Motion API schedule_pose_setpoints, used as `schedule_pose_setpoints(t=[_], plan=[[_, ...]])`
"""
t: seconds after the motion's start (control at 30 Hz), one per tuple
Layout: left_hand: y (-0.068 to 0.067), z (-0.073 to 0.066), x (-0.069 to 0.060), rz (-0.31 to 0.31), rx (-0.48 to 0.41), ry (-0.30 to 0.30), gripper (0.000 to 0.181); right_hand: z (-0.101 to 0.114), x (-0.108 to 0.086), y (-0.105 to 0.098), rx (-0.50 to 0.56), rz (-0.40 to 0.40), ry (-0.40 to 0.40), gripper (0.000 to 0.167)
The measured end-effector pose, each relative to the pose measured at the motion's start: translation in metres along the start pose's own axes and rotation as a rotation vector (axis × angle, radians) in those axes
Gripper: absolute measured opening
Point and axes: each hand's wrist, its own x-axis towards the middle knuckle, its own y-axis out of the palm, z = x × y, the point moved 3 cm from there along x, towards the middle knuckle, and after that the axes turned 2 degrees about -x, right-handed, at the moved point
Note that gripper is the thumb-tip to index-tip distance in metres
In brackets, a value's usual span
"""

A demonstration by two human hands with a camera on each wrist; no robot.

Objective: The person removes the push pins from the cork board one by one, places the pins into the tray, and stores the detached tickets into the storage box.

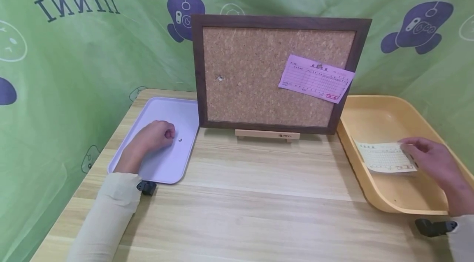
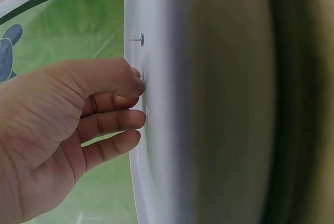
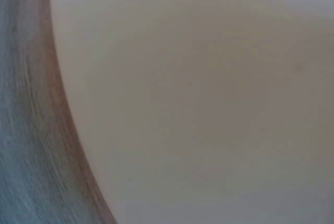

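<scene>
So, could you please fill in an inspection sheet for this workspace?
Surface: table with light wood grain.
Job's things: framed cork board propped on a wooden stand, bearing a tilted pink slip; lilac tray with a tack, pin up; yellow bin; pale slip over the bin.
Clutter: nothing seen beyond these.
Hands: left hand has fingertips at the tray, grip unclear; right hand pinches the pale slip.
Cables: nothing seen.
Surroundings: green cloth with printed purple figures.

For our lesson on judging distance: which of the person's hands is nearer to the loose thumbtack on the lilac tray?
Left. The left hand is just beside the thumbtack; the right hand is far across, at the yellow tray.
</scene>
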Motion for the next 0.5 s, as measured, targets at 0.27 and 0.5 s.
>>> schedule_pose_setpoints(t=[0.27, 0.5], plan=[[-0.0009, -0.0021, -0.0029, 0.012, 0.002, -0.016, 0.009, -0.0001, 0.0001, 0.0036, -0.005, 0.037, 0.005, 0.031], [-0.0020, -0.0028, -0.0041, 0.012, 0.000, -0.024, 0.011, 0.0014, 0.0009, 0.0052, -0.049, 0.068, 0.017, 0.040]])
